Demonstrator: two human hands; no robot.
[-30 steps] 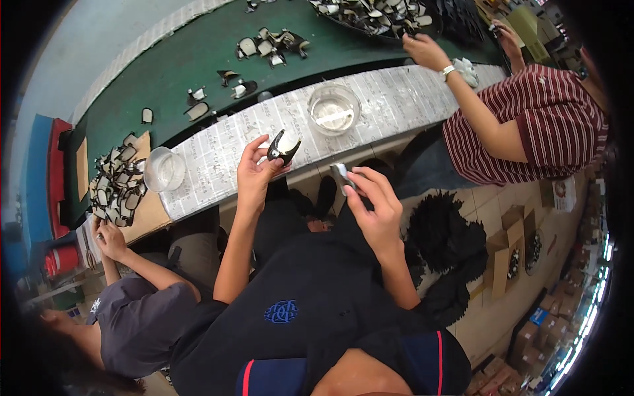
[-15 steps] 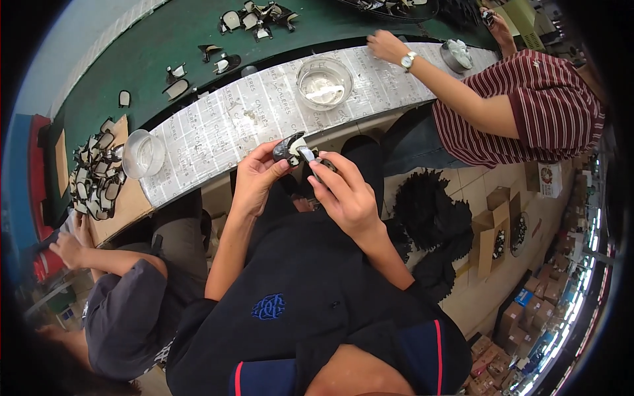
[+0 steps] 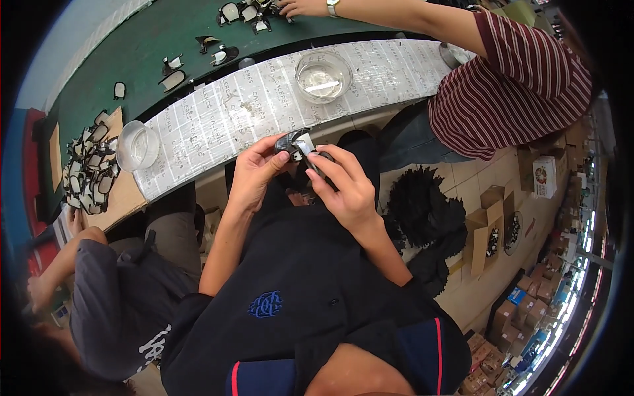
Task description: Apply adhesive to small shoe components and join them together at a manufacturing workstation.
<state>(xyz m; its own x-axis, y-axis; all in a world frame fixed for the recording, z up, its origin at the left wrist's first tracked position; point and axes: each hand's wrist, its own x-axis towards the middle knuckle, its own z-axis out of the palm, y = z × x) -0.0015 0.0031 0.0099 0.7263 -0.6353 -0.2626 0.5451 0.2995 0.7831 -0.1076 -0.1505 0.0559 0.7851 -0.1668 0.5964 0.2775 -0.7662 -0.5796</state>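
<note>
Piece (image 3: 284, 142), glossy black, sits pinched in left hand (image 3: 255, 171), beside right hand (image 3: 347, 190).

cam's up on the wearer's head, l. one of a pair, facing steeply down over the dark shirt (image 3: 297, 264) at l. hand (image 3: 254, 170) & r. hand (image 3: 349, 190), pretty close; v. wide fisheye (rim bends straight edges), bench (image 3: 198, 142) up top, floor (image 3: 460, 177) off r.

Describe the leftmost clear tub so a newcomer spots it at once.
Find the green worktop, then the silvery ledge along its near edge. Near the ledge's left end stands a round clear tub. Unlike the clear tub farther right, it sits beside a heap of black-and-pale pieces.
</note>
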